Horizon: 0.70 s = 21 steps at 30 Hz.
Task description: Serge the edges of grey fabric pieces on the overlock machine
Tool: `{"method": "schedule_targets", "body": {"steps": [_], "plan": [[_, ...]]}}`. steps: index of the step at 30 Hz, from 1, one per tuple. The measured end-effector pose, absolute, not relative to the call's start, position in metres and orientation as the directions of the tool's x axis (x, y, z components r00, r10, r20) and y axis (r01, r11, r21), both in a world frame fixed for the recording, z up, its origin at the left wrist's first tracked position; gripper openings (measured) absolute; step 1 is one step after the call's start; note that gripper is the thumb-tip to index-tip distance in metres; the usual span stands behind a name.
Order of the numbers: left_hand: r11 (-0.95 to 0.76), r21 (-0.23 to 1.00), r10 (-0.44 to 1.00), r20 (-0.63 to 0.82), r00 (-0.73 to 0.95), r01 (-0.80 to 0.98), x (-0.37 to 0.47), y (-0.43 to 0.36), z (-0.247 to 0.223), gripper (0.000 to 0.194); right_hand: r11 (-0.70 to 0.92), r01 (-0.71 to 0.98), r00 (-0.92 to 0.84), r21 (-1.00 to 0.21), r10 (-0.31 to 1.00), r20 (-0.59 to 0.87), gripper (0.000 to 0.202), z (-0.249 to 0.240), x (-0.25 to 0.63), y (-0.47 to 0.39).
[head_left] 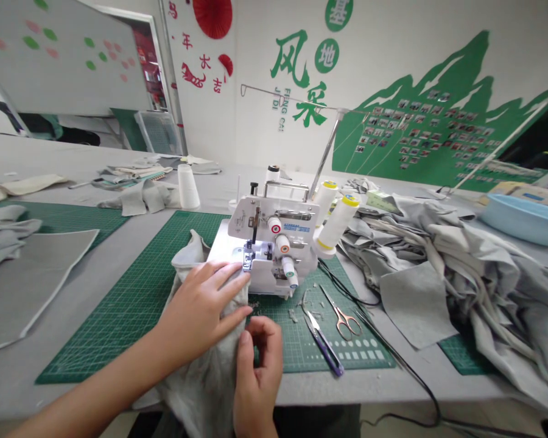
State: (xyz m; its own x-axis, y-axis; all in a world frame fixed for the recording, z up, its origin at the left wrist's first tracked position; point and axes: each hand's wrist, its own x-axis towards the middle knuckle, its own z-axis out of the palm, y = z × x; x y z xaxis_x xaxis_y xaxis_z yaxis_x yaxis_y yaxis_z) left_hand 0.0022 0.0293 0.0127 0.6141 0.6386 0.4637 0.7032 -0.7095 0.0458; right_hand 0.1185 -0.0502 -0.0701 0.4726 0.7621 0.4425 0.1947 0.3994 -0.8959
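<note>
A white overlock sewing machine (274, 243) stands on a green cutting mat (119, 316), its needle area lit. Grey fabric (201, 380) runs from the machine's left side down over the table's front edge. My left hand (201, 304) lies flat on this fabric with its fingers spread, the fingertips close to the presser foot. Just below and to the right, my right hand (259, 359) has its fingers curled at the fabric's right edge, thumb against the cloth; it pinches that edge.
Purple-handled snips (324, 347) and small scissors (342, 316) lie right of the machine, near black cables (406, 365). A large heap of grey fabric (466, 261) and a blue basin (525, 219) are farther right. Grey pieces (31, 280) lie at left.
</note>
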Motion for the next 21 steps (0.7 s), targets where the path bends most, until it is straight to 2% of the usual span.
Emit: {"method": "schedule_targets", "body": {"steps": [2,4,8,11,13,15,18,21], "plan": [[-0.713,0.058,0.641,0.460,0.615,0.699,0.002,0.029,0.012,0.041,0.454,0.397,0.351,-0.798,0.728,0.589,0.032,-0.061,0.131,-0.044],[-0.717,0.085,0.647,0.450,0.616,0.692,0.001,0.029,0.011,0.039,0.499,0.528,0.188,-0.687,0.720,0.668,0.047,-0.053,0.141,-0.036],[-0.710,0.183,0.675,0.448,0.585,0.680,-0.002,0.030,0.009,0.043,0.530,0.580,-0.002,-0.619,0.760,0.649,0.052,-0.045,0.149,-0.022],[-0.704,0.257,0.695,0.440,0.568,0.662,-0.005,0.031,0.011,0.047,0.529,0.590,-0.002,-0.610,0.756,0.654,0.046,-0.047,0.149,-0.017],[-0.701,0.332,0.709,0.414,0.571,0.631,-0.009,0.034,0.014,0.041,0.531,0.596,0.011,-0.602,0.745,0.667,0.042,-0.051,0.148,-0.016],[-0.663,0.464,0.748,0.379,0.545,0.588,-0.014,0.041,0.017,0.032,0.531,0.599,0.013,-0.600,0.743,0.670,0.041,-0.053,0.148,-0.016],[-0.530,0.682,0.847,0.395,0.356,0.504,-0.019,0.064,0.023,0.035,0.521,0.602,0.023,-0.605,0.746,0.666,0.041,-0.054,0.146,-0.016],[-0.512,0.791,0.858,0.491,0.154,0.335,-0.015,0.096,0.030,0.054,0.516,0.609,0.040,-0.603,0.739,0.673,0.040,-0.054,0.144,-0.016]]}}
